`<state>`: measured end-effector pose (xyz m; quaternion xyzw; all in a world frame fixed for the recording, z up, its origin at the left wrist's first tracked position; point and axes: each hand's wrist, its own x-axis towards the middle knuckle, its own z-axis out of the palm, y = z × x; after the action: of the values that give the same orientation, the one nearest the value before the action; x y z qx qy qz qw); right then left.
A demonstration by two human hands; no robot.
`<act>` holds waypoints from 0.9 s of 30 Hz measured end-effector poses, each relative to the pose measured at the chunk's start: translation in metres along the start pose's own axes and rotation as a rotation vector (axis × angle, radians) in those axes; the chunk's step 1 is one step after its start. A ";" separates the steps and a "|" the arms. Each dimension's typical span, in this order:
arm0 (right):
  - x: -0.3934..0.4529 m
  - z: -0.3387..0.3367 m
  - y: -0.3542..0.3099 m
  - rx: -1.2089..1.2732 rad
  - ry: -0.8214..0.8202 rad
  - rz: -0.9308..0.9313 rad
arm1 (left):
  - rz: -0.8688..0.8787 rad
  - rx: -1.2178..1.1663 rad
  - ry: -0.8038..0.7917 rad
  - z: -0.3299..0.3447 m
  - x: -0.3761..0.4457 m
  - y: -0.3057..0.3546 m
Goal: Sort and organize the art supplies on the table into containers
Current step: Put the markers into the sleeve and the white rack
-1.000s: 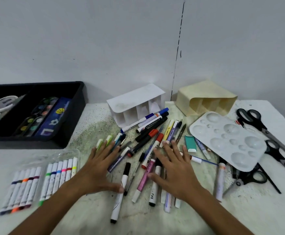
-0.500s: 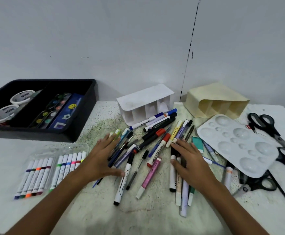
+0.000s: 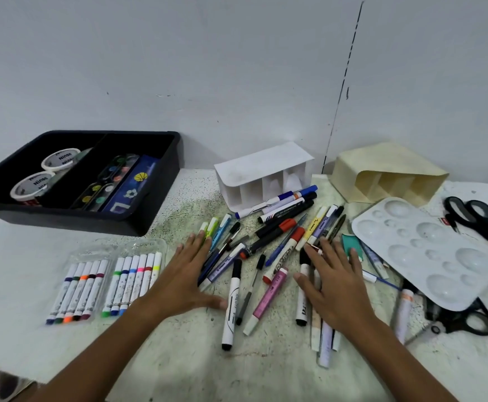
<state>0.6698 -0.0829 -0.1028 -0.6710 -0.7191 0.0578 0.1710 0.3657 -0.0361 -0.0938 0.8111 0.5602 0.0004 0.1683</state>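
Legibly, only the two tape rolls (image 3: 45, 172) in the black tray (image 3: 155, 207) show writing: "Ninso". Both hands lie flat, fingers straight and spread, on the scattered markers (image 3: 268, 245) mid-bench: left hand (image 3: 183, 275) beside a black-capped white marker (image 3: 232, 297), right hand (image 3: 334, 281) over several pens. Marker lettering is too blurred to read.

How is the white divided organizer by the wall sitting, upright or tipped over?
Tipped over. The white organizer lies on its side, its compartment openings facing the marker pile, with nothing visible inside them.
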 end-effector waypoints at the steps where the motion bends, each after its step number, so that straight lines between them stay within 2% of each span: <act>1: 0.001 0.000 -0.001 0.014 -0.002 0.005 | -0.005 -0.004 -0.006 0.001 0.000 0.002; 4: 0.005 -0.001 -0.002 0.046 0.002 0.006 | -0.019 -0.025 -0.010 -0.002 0.000 0.002; 8: 0.006 -0.003 0.002 0.095 -0.005 -0.017 | 0.036 0.234 0.078 -0.008 -0.002 -0.004; 10: 0.007 -0.004 0.006 0.144 -0.002 -0.031 | 0.035 0.297 0.130 -0.013 -0.001 -0.005; 12: 0.008 -0.008 0.008 0.226 0.017 -0.019 | -0.003 0.312 0.104 -0.015 0.000 -0.007; 15: 0.007 -0.013 0.010 0.348 0.096 0.018 | -0.017 0.238 0.120 -0.017 0.002 -0.010; 19: 0.003 -0.016 0.009 0.351 0.183 0.048 | 0.106 0.209 0.088 -0.016 0.005 -0.011; 23: -0.008 -0.014 0.007 0.225 0.113 0.125 | 0.170 0.164 0.068 -0.013 0.012 -0.017; 27: -0.014 -0.012 0.000 0.190 0.015 0.114 | 0.150 0.035 0.141 -0.017 0.019 -0.016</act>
<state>0.6740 -0.0982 -0.0937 -0.6921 -0.6697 0.1301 0.2358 0.3555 -0.0090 -0.0861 0.8515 0.5082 0.0604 0.1138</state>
